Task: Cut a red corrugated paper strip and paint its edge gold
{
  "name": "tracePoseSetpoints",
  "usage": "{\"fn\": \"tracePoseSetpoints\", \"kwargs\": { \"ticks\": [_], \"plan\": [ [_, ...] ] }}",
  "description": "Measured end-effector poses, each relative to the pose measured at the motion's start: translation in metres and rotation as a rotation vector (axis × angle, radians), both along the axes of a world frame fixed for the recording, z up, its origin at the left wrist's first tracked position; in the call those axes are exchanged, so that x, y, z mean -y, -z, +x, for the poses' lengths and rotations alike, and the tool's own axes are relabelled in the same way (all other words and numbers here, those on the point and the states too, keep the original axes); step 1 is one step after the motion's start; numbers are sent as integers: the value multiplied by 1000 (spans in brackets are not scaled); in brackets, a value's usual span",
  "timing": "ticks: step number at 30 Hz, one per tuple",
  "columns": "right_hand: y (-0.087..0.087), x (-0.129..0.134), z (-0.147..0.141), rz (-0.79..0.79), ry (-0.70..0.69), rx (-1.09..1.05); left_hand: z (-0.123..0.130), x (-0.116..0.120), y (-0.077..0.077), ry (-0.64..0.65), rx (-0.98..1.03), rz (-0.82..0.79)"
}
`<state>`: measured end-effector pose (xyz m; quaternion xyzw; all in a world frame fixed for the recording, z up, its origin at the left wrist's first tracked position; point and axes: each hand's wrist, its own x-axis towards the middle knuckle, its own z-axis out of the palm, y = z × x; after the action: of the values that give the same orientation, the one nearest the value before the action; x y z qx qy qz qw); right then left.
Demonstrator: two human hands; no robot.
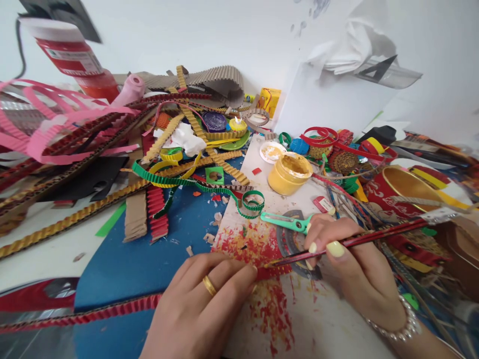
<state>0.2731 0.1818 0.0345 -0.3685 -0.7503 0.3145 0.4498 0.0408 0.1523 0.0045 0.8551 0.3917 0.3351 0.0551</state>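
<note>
White wall behind; work surface flecked red and yellow. Red corrugated strip runs from the left edge under the left hand, its end showing beyond the fingertips. Left fingers together over it; pinching or only pressing, cannot tell. Right hand clamped on a slanting paintbrush, tip at that end. Green scissors just beside right fingers. Open yellow paint jar farther back.
</note>
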Motion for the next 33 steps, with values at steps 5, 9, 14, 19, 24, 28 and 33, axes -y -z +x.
{"fn": "tracePoseSetpoints", "kwargs": {
  "ticks": [5, 9, 14, 19, 24, 28, 33],
  "plan": [
    [0, 0, 0, 7, 0, -23, 1, -1, -1, -9, 8, 8],
    [0, 1, 1, -8, -18, -15, 2, -1, -2, -17, 0, -14],
    [0, 2, 2, -24, -31, -4, 2, -1, -2, -13, -9, -4],
    [0, 1, 1, -16, -29, 0, 1, 0, -1, -21, -7, 4],
    [-1, 1, 1, -3, -30, -6, 2, 0, -2, -35, -10, 7],
    [-1, 1, 1, 4, -19, -8, 4, -1, -3, -44, -7, 4],
    [-2, 1, 0, 8, -20, -3, 3, 0, -4, -48, -4, 14]
  ]
}}
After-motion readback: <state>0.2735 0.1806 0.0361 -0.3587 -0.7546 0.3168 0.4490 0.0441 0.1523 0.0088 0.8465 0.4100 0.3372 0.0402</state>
